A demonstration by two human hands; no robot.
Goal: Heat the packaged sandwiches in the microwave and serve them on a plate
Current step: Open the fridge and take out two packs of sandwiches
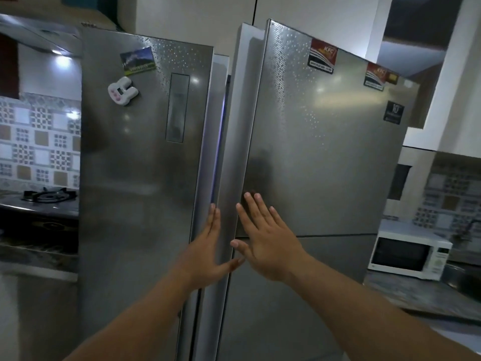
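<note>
Here, at lower centre, the left hand (208,254) and right hand (263,241), fingers straight and spread, press the fridge doors (320,157), seemingly at the handle gap; microwave (408,254) waits lower right.

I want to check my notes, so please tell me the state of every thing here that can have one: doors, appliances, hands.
Left fridge door: ajar, light shows in the gap beside it.
Right fridge door: slightly open.
Microwave: door closed, window dark.
Gas burner: no flame visible.
Left hand: open, fingers straight at the left door's edge.
Right hand: open, flat against the right door.
</note>
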